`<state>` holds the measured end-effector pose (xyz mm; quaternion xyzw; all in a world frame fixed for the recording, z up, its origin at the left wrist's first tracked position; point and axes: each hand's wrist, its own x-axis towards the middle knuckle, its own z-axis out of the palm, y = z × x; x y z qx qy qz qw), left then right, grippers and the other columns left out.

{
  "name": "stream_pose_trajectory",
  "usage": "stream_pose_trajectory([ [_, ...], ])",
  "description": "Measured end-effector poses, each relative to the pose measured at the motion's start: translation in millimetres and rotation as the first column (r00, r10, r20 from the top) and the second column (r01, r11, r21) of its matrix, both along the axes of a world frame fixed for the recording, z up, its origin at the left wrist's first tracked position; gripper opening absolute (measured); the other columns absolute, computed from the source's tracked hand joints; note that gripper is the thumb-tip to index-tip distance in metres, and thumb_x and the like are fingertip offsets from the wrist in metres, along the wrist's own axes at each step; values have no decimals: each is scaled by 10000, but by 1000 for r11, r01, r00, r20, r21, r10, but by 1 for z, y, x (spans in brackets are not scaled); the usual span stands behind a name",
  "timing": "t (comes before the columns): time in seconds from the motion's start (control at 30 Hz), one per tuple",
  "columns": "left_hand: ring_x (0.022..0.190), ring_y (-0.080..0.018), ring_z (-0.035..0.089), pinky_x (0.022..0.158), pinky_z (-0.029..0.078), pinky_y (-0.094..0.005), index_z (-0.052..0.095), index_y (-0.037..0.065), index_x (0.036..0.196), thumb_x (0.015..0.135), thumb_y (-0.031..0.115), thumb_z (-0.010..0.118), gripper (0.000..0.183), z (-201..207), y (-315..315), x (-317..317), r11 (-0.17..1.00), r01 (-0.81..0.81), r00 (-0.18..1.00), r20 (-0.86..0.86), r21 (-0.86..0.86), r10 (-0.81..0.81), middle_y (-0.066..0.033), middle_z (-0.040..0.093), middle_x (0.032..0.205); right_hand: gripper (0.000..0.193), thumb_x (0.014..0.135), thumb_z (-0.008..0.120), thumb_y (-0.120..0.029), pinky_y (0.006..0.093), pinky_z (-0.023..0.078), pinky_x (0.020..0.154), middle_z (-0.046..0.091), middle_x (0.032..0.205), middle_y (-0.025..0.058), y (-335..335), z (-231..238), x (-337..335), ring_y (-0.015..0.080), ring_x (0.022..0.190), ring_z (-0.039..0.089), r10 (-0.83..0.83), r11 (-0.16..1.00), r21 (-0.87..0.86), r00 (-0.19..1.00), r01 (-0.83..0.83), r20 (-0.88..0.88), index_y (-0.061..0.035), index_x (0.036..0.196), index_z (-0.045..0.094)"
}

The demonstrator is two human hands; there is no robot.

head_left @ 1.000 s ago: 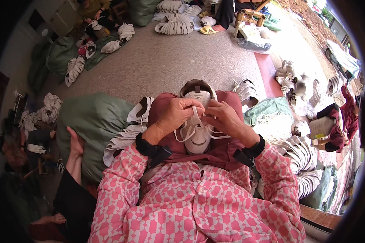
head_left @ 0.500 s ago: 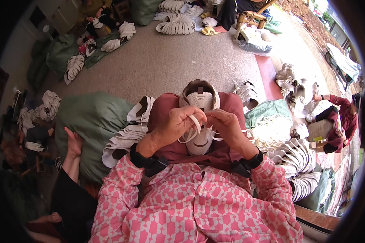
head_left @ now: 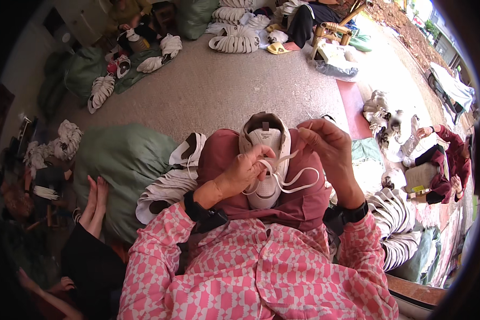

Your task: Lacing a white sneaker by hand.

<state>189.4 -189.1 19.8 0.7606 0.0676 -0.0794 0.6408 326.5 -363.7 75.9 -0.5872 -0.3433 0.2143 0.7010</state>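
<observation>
Fingers of both hands seemingly pinch white lace over sneaker.

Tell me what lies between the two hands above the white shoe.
In the head view, a flat white lace spans from the left hand to the right hand, looping over the white shoe resting on the maroon lap.

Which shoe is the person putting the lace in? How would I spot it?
Find the maroon lap above the pink patterned sleeves. The white shoe lies there between the left hand and right hand. Unlike the stacked shoes beside it, a loose white lace loops from it.
</observation>
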Motion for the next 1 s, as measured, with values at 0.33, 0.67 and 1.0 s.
stream_pose_trajectory([
  [0.33, 578, -2, 342, 491, 273, -149, 547, 21, 1137, 1063, 277, 381, 314, 58, 19, -7, 963, -270, 850, 465, -20, 248, 64, 410, 689, 138, 870, 668, -19, 255, 439, 629, 583, 914, 65, 29, 0, -28, 128, 758, 563, -62, 997, -2, 768, 82, 637, -10, 1005, 695],
  [0.67, 735, -200, 569, 639, 463, -321, 556, -79, 1052, 970, 93, 494, 200, 8, 19, -12, 947, -218, 910, 401, 238, 109, -116, 569, 833, 116, 879, 676, -32, 225, 437, 594, 574, 824, 15, 48, -32, -28, 75, 731, 553, 129, 991, 6, 969, -133, 211, 18, 981, 695],
  [1.0, 724, -139, 515, 679, 429, -286, 582, -42, 982, 957, 110, 440, 210, -2, 26, -20, 783, -104, 882, 420, 613, -212, -47, 545, 763, 92, 882, 681, -43, 202, 450, 574, 568, 827, 5, 44, -31, -33, 59, 691, 569, 248, 965, -84, 969, -248, -9, 24, 943, 696],
])
